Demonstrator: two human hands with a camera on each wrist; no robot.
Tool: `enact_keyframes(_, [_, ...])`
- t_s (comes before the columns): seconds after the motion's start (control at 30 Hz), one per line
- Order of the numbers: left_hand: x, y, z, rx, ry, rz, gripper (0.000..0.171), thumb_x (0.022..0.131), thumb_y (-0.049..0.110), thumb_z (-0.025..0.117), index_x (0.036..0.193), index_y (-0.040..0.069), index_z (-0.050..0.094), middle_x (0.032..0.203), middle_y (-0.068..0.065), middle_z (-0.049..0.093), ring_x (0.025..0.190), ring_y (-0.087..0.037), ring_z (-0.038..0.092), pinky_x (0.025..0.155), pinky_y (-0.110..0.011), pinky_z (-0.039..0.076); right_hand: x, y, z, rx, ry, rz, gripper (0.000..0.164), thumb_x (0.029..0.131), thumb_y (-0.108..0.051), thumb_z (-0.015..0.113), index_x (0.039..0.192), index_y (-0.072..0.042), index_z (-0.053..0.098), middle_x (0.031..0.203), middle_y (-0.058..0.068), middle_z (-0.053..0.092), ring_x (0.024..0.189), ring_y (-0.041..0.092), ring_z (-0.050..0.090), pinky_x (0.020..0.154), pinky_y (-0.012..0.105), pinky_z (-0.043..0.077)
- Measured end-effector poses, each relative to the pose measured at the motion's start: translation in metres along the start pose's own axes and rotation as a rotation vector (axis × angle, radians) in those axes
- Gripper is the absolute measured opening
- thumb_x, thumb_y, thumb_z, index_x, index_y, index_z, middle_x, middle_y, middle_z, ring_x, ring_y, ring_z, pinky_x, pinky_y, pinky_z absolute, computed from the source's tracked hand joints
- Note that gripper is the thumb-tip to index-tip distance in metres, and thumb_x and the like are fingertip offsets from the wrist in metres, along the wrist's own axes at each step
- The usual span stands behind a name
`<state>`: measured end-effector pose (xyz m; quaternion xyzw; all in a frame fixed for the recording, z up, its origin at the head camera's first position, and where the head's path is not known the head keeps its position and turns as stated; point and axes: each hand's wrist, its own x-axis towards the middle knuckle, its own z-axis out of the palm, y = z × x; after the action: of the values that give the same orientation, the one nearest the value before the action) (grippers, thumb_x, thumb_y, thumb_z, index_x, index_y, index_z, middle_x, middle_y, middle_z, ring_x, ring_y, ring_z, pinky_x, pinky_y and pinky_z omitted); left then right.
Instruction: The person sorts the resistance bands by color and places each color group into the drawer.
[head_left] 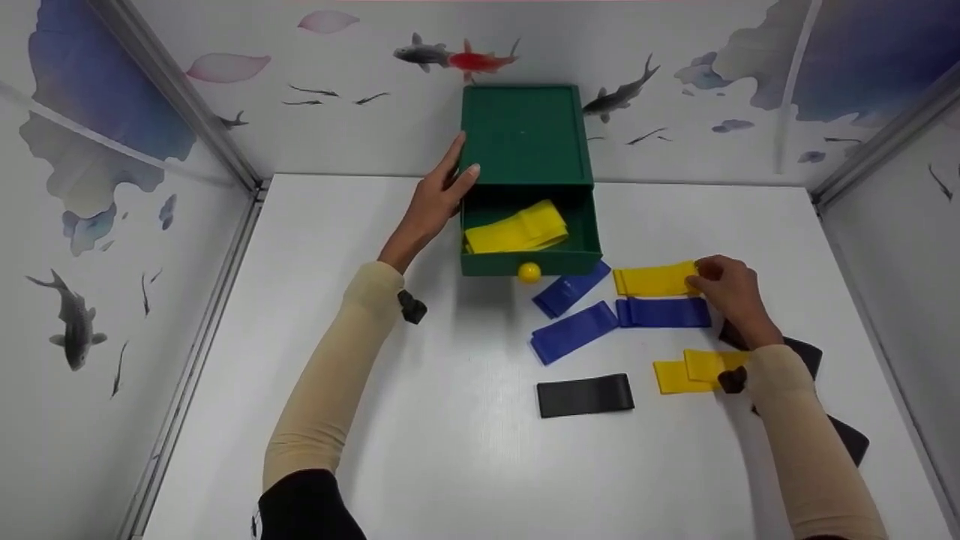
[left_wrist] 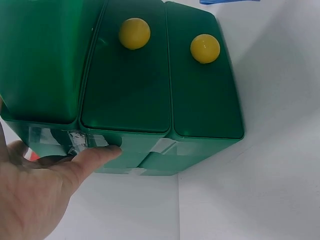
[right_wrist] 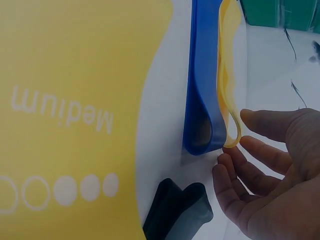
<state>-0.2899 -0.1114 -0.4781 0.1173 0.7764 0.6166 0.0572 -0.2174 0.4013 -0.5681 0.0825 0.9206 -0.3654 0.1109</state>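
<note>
My left hand (head_left: 435,199) rests against the left side of a green drawer cabinet (head_left: 525,135), thumb and fingers extended along its taped wall in the left wrist view. Its top drawer (head_left: 491,264) with a yellow knob (head_left: 529,272) is pulled out. Inside lies a folded yellow resistance band (head_left: 517,229). To the right, thumb and fingers of my right hand (head_left: 731,292) pinch the right end of another folded yellow band (head_left: 652,280). A blue band (head_left: 664,313) lies right alongside that one, nearer me; its looped end shows in the right wrist view.
Two more blue bands (head_left: 574,330) slant across the white table in front of the drawer. Nearer me is a black band (head_left: 585,396). Overlapping yellow bands (head_left: 679,377) and further black bands (head_left: 851,439) lie partly under my right forearm. Printed walls enclose the table.
</note>
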Motion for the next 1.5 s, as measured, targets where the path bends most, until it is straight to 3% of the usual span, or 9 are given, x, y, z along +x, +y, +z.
enact_keyframes(0.1, [0.002,0.000,0.001,-0.024,-0.007,-0.001,0.078,0.112,0.061,0.055,0.177,0.042,0.017,0.182,0.012,0.021,0.152,-0.014,0.046,0.099,-0.035,0.056,0.000,0.002,-0.002,-0.010,-0.009,-0.007,0.059,0.111,-0.022,0.066,0.156,0.013,0.049,0.146,0.035,0.056,0.126,0.046,0.052,0.120,0.062,0.043])
enact_keyframes(0.3, [0.003,0.003,0.004,-0.070,-0.013,-0.010,0.077,0.112,0.059,0.056,0.176,0.044,0.018,0.182,0.013,0.020,0.160,-0.015,0.038,0.118,-0.053,0.050,0.001,0.003,-0.003,-0.028,-0.036,0.009,0.065,0.109,-0.021,0.069,0.155,0.018,0.046,0.144,0.037,0.055,0.122,0.045,0.053,0.116,0.061,0.044])
enact_keyframes(0.47, [0.003,0.004,0.006,-0.103,-0.016,-0.021,0.077,0.111,0.058,0.058,0.176,0.045,0.018,0.182,0.013,0.019,0.162,-0.018,0.035,0.121,-0.063,0.043,0.000,0.001,-0.002,-0.034,-0.044,0.038,0.061,0.111,-0.021,0.066,0.154,0.017,0.047,0.146,0.037,0.055,0.121,0.044,0.053,0.117,0.060,0.044])
enact_keyframes(0.73, [0.004,0.002,0.013,-0.097,-0.015,-0.017,0.075,0.113,0.056,0.056,0.176,0.045,0.018,0.182,0.010,0.022,0.158,-0.018,0.041,0.119,-0.059,0.047,-0.008,0.006,-0.003,-0.027,-0.020,0.021,0.051,0.110,-0.020,0.063,0.148,0.013,0.054,0.140,0.033,0.059,0.116,0.043,0.055,0.113,0.058,0.048])
enact_keyframes(0.97, [0.003,-0.002,0.015,-0.100,-0.015,-0.023,0.075,0.112,0.058,0.056,0.176,0.046,0.019,0.183,0.011,0.020,0.160,-0.020,0.039,0.121,-0.060,0.044,-0.013,0.009,0.002,-0.027,0.042,-0.047,0.041,0.111,-0.017,0.062,0.140,0.012,0.061,0.131,0.032,0.064,0.111,0.042,0.057,0.106,0.055,0.050])
enact_keyframes(1.33, [-0.001,-0.005,0.011,-0.108,-0.014,-0.027,0.074,0.113,0.055,0.056,0.176,0.045,0.019,0.183,0.011,0.019,0.160,-0.021,0.038,0.123,-0.065,0.040,-0.025,-0.009,0.004,-0.052,0.182,-0.178,0.028,0.111,-0.014,0.065,0.129,0.007,0.071,0.121,0.026,0.072,0.101,0.037,0.062,0.096,0.042,0.053])
enact_keyframes(1.5, [-0.002,-0.002,0.004,-0.098,0.010,-0.030,0.075,0.112,0.057,0.056,0.176,0.045,0.020,0.183,0.009,0.021,0.159,-0.022,0.040,0.122,-0.064,0.042,-0.027,-0.023,0.001,-0.056,0.185,-0.214,0.029,0.112,-0.013,0.064,0.134,0.006,0.070,0.125,0.026,0.072,0.104,0.037,0.062,0.103,0.050,0.056])
